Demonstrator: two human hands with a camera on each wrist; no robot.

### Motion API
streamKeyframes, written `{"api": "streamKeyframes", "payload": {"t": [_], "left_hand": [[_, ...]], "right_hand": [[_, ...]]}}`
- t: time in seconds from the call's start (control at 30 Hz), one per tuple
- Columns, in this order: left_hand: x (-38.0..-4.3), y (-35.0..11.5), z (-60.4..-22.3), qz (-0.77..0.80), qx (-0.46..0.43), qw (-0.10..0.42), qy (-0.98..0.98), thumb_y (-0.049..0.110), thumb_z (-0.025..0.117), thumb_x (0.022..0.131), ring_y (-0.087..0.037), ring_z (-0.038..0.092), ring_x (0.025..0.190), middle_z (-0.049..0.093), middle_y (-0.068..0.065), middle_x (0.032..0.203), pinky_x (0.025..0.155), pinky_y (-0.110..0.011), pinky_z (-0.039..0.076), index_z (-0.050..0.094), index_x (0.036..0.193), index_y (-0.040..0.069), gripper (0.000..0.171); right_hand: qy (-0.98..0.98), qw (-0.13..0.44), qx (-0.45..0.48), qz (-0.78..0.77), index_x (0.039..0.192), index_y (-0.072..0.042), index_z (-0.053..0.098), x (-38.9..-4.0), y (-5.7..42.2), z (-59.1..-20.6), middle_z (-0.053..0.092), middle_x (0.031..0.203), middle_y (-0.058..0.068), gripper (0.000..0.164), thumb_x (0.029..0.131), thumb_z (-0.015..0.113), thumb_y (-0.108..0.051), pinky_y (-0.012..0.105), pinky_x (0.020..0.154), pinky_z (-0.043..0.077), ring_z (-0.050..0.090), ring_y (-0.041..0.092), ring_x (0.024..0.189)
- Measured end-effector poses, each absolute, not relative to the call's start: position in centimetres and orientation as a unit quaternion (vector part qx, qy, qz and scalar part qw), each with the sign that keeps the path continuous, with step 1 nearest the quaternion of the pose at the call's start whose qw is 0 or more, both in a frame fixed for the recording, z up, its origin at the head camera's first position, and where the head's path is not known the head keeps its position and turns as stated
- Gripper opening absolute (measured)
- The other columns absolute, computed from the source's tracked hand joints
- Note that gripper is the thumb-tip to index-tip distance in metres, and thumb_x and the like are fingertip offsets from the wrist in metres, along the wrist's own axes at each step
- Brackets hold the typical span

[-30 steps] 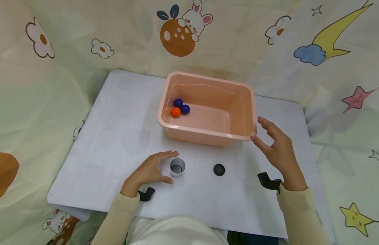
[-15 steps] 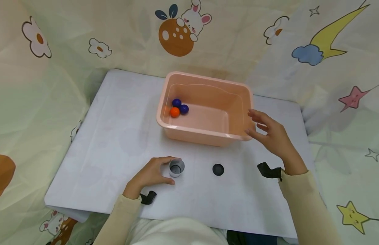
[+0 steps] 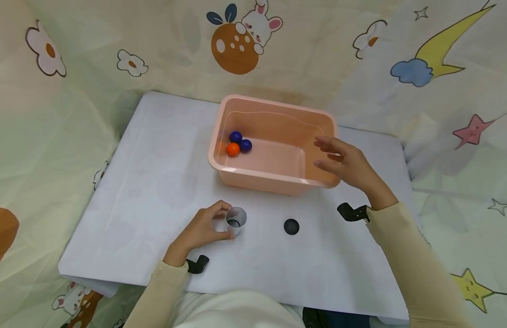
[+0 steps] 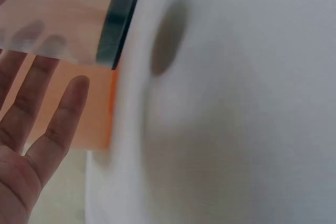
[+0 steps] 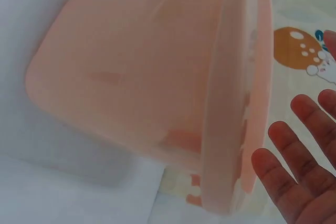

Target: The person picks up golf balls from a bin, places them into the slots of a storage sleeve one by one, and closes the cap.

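Note:
My left hand (image 3: 201, 231) grips a clear plastic cup (image 3: 240, 219) from its left side, thumb in front and fingers behind. In the left wrist view the cup's dark base (image 4: 116, 24) hangs above the tabletop, apart from its shadow. Over the right end of a pink plastic basin (image 3: 257, 177) hovers my right hand (image 3: 347, 166), fingers loosely bent and holding nothing. One orange ball (image 3: 233, 149) and two blue balls (image 3: 245, 146) lie together at the basin's left end. A flat black disc (image 3: 291, 227) lies on the table to the right of the cup.
The table has a white cover (image 3: 155, 182) and stands against a printed cloth backdrop (image 3: 167, 27) at the back and sides. The basin's rim (image 5: 260, 77) rises beside my right fingers. My lap is at the table's front edge.
My left hand has closed round the cup and raised and tilted it slightly. My right hand has moved from beside the basin's right rim leftward over its inside.

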State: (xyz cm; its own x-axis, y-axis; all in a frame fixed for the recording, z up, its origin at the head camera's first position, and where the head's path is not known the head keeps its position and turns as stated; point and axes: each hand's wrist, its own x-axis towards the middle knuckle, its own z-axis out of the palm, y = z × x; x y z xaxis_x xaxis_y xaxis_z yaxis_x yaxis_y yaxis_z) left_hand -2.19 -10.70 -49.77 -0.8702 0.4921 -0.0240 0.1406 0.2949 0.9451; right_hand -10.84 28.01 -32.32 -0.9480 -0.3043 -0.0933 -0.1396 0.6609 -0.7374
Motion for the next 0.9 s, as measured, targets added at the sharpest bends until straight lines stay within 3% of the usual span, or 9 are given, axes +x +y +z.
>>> {"api": "streamKeyframes", "payload": {"t": [0.37, 0.6, 0.9], "left_hand": [[-2.8, -11.4, -48.1, 0.602, 0.215, 0.094, 0.764, 0.004, 0.097, 0.079, -0.03, 0.071, 0.118, 0.074, -0.008, 0.126, 0.108, -0.048, 0.056, 0.068, 0.126, 0.005, 0.055], [-3.1, -11.8, -46.9, 0.592, 0.229, 0.063, 0.77, 0.002, 0.097, 0.078, -0.024, 0.071, 0.114, 0.073, -0.007, 0.122, 0.102, -0.047, 0.06, 0.068, 0.126, 0.004, 0.056], [-2.3, -12.1, -46.4, 0.597, 0.213, 0.026, 0.773, 0.002, 0.095, 0.079, -0.016, 0.067, 0.115, 0.073, -0.009, 0.124, 0.092, -0.033, 0.064, 0.068, 0.129, 0.004, 0.057]], "right_hand": [[0.908, 0.131, -0.162, -0.363, 0.16, 0.003, 0.045, -13.1, 27.0, -32.5, 0.051, 0.159, 0.027, 0.065, 0.103, 0.074, -0.006, 0.063, 0.12, 0.04, 0.052, 0.049, 0.143], [0.912, 0.142, -0.187, -0.337, 0.156, 0.005, 0.05, -14.8, 26.5, -32.1, 0.054, 0.156, 0.027, 0.062, 0.102, 0.076, -0.008, 0.063, 0.119, 0.043, 0.054, 0.047, 0.142], [0.909, 0.159, -0.211, -0.323, 0.156, 0.008, 0.049, -17.3, 25.1, -32.3, 0.058, 0.15, 0.031, 0.063, 0.101, 0.076, -0.006, 0.062, 0.117, 0.045, 0.056, 0.049, 0.138]]}}
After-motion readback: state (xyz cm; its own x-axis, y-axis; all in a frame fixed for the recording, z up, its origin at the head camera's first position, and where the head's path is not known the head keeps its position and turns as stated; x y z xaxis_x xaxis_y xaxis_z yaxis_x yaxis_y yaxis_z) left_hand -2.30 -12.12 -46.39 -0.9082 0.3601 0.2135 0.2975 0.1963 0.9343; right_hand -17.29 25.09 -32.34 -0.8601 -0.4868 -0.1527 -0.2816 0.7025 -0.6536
